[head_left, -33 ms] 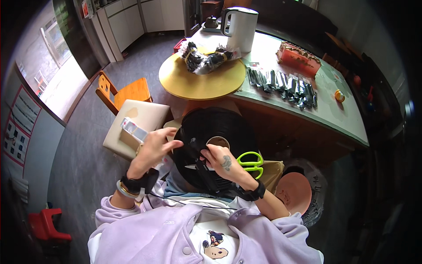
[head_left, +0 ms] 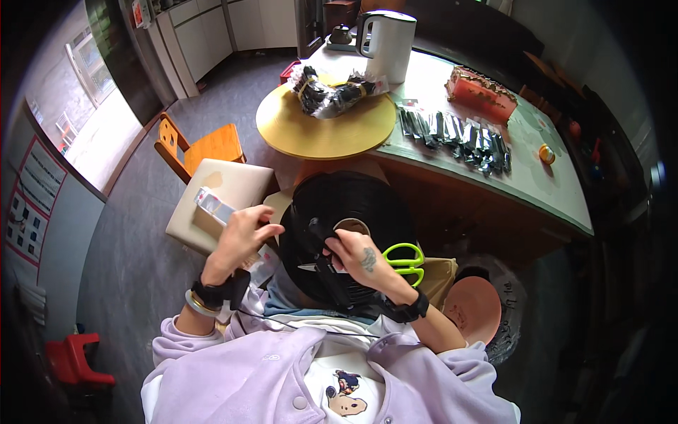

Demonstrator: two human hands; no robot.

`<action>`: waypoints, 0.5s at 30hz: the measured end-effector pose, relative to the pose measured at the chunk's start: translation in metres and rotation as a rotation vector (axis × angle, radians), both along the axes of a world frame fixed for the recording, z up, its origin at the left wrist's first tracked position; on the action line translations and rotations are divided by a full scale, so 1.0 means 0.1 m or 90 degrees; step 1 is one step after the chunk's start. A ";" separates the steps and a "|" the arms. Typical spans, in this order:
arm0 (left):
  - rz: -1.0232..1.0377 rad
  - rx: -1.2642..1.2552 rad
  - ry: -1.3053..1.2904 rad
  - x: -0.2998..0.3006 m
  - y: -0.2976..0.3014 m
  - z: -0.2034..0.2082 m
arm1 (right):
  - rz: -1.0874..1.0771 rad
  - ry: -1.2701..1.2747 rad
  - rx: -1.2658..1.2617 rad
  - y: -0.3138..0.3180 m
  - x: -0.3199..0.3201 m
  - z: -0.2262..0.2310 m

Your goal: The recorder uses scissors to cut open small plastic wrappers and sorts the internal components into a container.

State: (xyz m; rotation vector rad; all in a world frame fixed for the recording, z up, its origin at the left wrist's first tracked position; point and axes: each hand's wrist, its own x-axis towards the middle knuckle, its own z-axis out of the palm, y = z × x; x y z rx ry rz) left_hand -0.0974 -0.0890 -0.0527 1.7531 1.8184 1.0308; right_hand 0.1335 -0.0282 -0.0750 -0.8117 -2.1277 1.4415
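Observation:
A large roll of black strap (head_left: pixel 381 205) with a cardboard core (head_left: pixel 351 226) rests at my lap. In front of its core, my right hand (head_left: pixel 360 258) is closed on a folded black strip (head_left: pixel 321 230). Green-handled scissors (head_left: pixel 404 265) lie across the roll beneath my right hand, their blade tip showing on its left. At the roll's left side, my left hand (head_left: pixel 244 237) hovers with thumb and fingers apart and nothing visible between them. Clear plastic packets (head_left: pixel 212 203) lie behind it on a cream stool (head_left: pixel 233 180).
A round yellow board (head_left: pixel 282 131) bearing bundled black packets (head_left: pixel 332 99) overhangs the table (head_left: pixel 544 191). On the table are a white kettle (head_left: pixel 388 49), a row of black packets (head_left: pixel 459 141) and a pink box (head_left: pixel 480 95). A pink bin (head_left: pixel 472 311) stands at my right.
My left hand has drawn slightly left, away from the roll, and its fingers are a little more curled. The right hand keeps its hold on the black strip.

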 end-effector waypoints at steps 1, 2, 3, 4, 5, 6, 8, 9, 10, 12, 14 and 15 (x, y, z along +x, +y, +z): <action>0.039 -0.066 0.101 -0.18 -0.03 -0.14 | 0.001 0.000 -0.003 0.01 0.02 0.03; 0.083 -0.133 0.202 -0.32 -0.09 -0.27 | 0.004 0.029 -0.108 0.01 0.04 0.10; 0.087 -0.135 0.202 -0.38 -0.15 -0.41 | 0.004 0.058 -0.212 0.03 0.06 0.17; 0.076 -0.226 0.302 -0.40 -0.24 -0.55 | 0.004 0.087 -0.316 0.04 0.07 0.21; 0.060 -0.314 0.402 -0.39 -0.30 -0.67 | 0.004 0.086 -0.315 0.05 0.08 0.21; 0.058 -0.310 0.400 -0.36 -0.33 -0.79 | 0.004 0.096 -0.349 0.05 0.10 0.22; 0.118 -0.253 0.392 -0.27 -0.38 -0.94 | 0.005 0.118 -0.420 0.06 0.12 0.22; 0.149 -0.226 0.388 -0.23 -0.38 -0.94 | 0.004 0.118 -0.418 0.07 0.13 0.21; 0.148 -0.223 0.388 -0.23 -0.37 -0.93 | 0.002 0.126 -0.433 0.07 0.14 0.19; 0.167 -0.176 0.365 -0.24 -0.36 -0.88 | -0.001 0.142 -0.462 0.08 0.17 0.17; 0.177 -0.150 0.355 -0.31 -0.32 -0.83 | 0.004 0.134 -0.463 0.07 0.16 0.18; 0.177 -0.109 0.318 -0.41 -0.30 -0.81 | 0.008 0.123 -0.467 0.06 0.17 0.19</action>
